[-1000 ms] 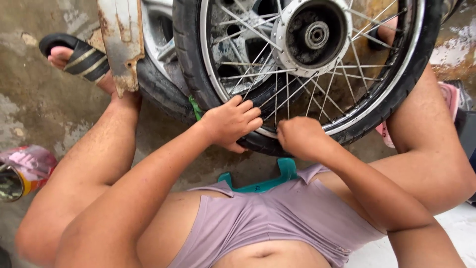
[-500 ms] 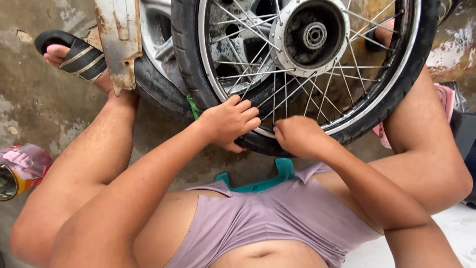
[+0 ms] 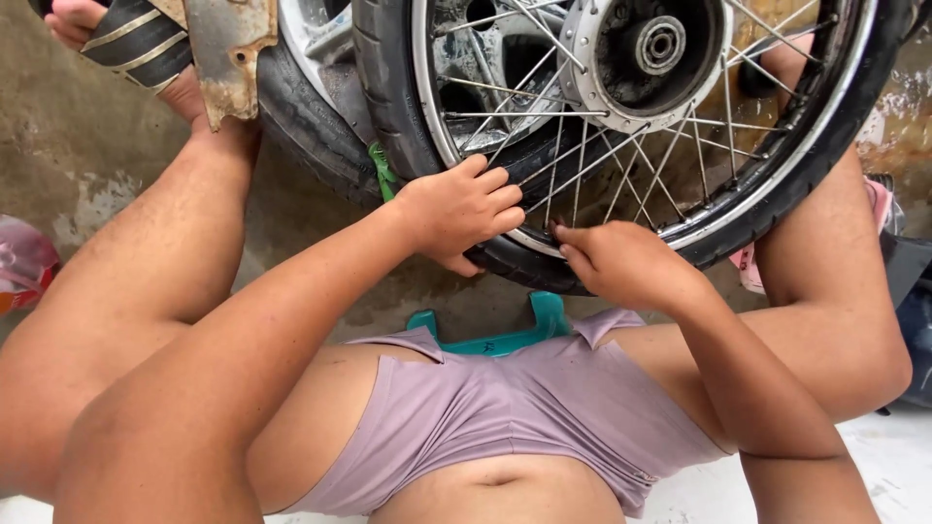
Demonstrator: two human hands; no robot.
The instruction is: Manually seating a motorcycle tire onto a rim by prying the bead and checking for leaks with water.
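The left hand [image 3: 464,209] had its grip clamped over the near edge of the black tyre [image 3: 388,107], fingers curled onto the rim. The right hand [image 3: 621,264] pinched together at the rim [image 3: 738,209] just beside it; whether it held anything could not be told. The spoked wheel [image 3: 660,44] stood between the knees, above a teal stool [image 3: 505,335].

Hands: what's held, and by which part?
Left hand grips the wheel's tyre and rim at its lower edge; right hand rests its fingertips on the rim beside it.
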